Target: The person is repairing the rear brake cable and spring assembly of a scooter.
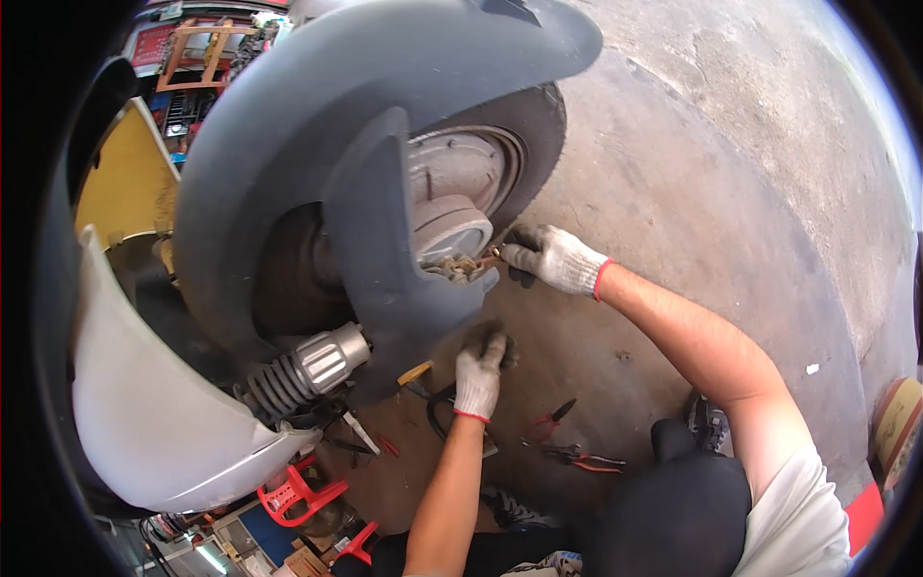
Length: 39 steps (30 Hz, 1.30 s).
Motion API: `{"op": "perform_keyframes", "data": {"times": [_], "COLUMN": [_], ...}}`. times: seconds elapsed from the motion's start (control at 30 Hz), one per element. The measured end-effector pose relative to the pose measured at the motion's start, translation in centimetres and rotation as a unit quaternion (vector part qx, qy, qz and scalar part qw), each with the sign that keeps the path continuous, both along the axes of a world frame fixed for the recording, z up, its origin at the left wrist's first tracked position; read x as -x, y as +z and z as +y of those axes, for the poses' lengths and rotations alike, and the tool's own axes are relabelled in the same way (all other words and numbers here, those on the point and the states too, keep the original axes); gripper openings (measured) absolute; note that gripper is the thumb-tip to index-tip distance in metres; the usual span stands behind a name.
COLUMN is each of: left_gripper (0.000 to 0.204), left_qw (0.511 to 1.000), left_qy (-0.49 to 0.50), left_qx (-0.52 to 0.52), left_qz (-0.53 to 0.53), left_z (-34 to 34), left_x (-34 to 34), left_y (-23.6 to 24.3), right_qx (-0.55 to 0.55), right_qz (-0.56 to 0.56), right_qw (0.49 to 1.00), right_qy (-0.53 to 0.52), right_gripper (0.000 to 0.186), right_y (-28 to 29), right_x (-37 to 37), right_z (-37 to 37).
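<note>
Both my hands wear white knit gloves with dirty, darkened fingers. My right hand (561, 262) is beside the wheel hub (452, 231), its fingers pinching a small copper-coloured metal part (495, 253) at the hub's lower edge. Greasy, brownish parts (456, 268) show in the opening there, next to a grey plastic cover (380, 216). Below that cover, my left hand (481, 373) is raised with its fingers curled in; whatever they hold, if anything, is hidden. The wheel's black tyre (543, 144) sits under a large dark grey fender (279, 125).
Red-handled pliers (583, 460) and a second red-handled tool (550, 420) lie on the floor by my legs. A silver shock absorber with a ribbed boot (327, 361) and a white body panel (154, 385) fill the left. Red plastic stools (298, 495) stand behind the panel.
</note>
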State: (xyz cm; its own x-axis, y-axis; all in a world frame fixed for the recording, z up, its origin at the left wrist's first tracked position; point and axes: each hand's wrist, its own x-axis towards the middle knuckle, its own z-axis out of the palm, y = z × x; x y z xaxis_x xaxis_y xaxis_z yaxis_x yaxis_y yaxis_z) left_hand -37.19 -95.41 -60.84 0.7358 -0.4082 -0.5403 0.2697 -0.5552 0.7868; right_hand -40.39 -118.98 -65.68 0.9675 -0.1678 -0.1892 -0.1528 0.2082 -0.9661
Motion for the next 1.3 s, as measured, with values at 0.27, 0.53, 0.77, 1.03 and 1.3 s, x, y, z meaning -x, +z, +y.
{"op": "perform_keyframes", "data": {"times": [0.27,0.53,0.77,1.03,1.3], "left_gripper": [0.035,0.039,0.043,0.03,0.032], "left_qw": [0.845,0.798,0.81,0.834,0.871], "left_qy": [-0.453,-0.525,-0.511,-0.456,-0.439], "left_qx": [-0.229,-0.22,-0.221,-0.061,-0.187], "left_qz": [-0.17,-0.199,-0.182,-0.304,-0.118], "left_z": [4.1,13.3,17.3,22.8,27.2], "left_x": [0.0,1.4,2.8,3.3,2.9], "left_y": [8.2,18.3,21.8,22.1,20.9], "right_qx": [-0.061,-0.235,-0.094,0.554,0.469], "right_qz": [0.105,0.206,0.21,0.325,0.275], "right_qw": [0.99,0.938,0.973,0.624,0.654], "right_qy": [-0.065,-0.149,0.037,0.445,0.526], "right_gripper": [0.033,0.028,0.029,0.023,0.02], "right_y": [1.3,-1.3,1.2,5.0,17.5], "right_x": [-1.6,-3.4,-3.2,-1.6,2.6], "right_z": [1.6,2.3,0.5,-3.3,7.7]}}
